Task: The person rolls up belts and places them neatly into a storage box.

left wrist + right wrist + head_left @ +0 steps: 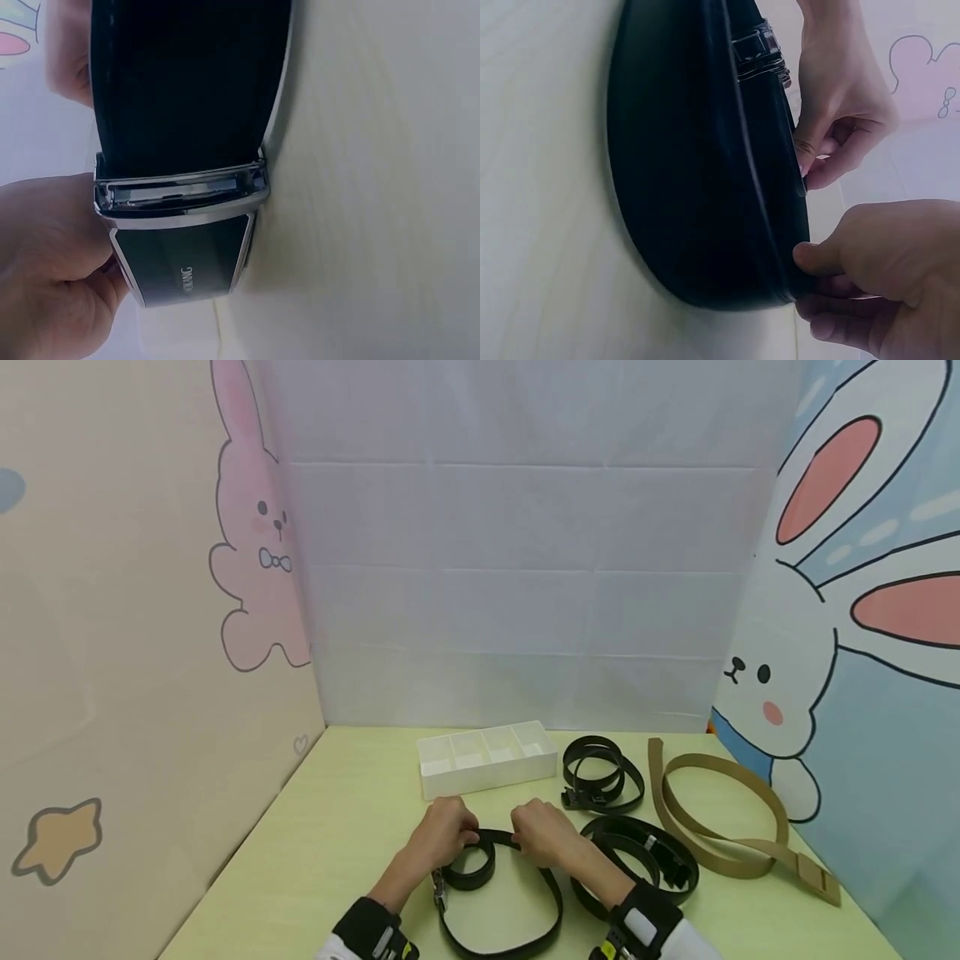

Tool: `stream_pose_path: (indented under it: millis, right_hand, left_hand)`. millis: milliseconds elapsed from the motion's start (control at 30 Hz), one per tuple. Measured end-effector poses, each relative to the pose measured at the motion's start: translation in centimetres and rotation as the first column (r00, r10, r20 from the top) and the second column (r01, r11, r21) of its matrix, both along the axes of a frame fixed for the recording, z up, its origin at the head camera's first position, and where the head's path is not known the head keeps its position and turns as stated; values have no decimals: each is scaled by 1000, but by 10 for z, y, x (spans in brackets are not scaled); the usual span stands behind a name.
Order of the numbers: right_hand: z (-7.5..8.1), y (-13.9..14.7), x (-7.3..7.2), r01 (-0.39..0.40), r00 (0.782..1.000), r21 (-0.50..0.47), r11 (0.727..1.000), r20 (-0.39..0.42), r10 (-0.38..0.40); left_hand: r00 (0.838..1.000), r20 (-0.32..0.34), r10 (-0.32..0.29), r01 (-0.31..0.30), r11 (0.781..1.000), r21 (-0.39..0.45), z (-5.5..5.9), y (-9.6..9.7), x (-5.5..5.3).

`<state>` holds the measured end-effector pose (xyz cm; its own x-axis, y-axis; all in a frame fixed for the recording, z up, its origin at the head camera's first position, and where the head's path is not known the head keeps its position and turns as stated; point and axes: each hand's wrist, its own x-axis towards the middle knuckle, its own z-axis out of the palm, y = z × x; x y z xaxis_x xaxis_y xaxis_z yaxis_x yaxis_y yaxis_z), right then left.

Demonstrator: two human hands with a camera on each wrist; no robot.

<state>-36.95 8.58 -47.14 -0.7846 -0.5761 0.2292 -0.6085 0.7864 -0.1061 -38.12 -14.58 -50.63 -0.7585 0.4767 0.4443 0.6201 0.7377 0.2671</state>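
Note:
A black belt [558, 910] with a silver buckle [439, 891] stands on edge on the table in a wide loop, with a smaller coil inside at the upper left. My left hand [447, 828] pinches the strap at the far side, close to the small coil. A short way to the right, my right hand [542, 833] grips the same strap between thumb and fingers. In the left wrist view the buckle [184, 193] and a lettered plate sit near the left hand [52, 262]. Both hands hold the belt's top edge in the right wrist view, the right hand [896, 274] nearer the camera.
A white compartment tray [487, 772] lies behind the hands. To its right is a coiled black belt [636, 783]. Another coiled black belt [686, 868] lies partly beneath my right forearm. A tan belt [776, 810] is looped at the right edge. Printed walls enclose the table.

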Motion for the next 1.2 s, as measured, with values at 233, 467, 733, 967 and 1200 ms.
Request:
stream_pose_path:
  millis: [233,467,733,967,1200]
  right_hand:
    - [3,5,-4,-94,990,-117,989,97,106]
    - [-3,-1,-17,-103,980,-204,974,144,134]
    - [-4,-6,-21,-36,983,-236,971,169,78]
    - [-4,-10,-17,-37,983,-242,970,167,79]
    - [-3,-6,-12,30,991,-226,974,135,1]
  left_hand:
    - [997,10,-82,82,996,-26,4,1,-7]
    - [992,-31,-118,117,992,-47,3,15,-15]
    - [996,-41,-83,83,997,-6,3,20,-14]
    - [998,-38,-42,42,999,-3,3,19,-10]
    - [1000,-1,1,-1,1000,15,11,7,7]
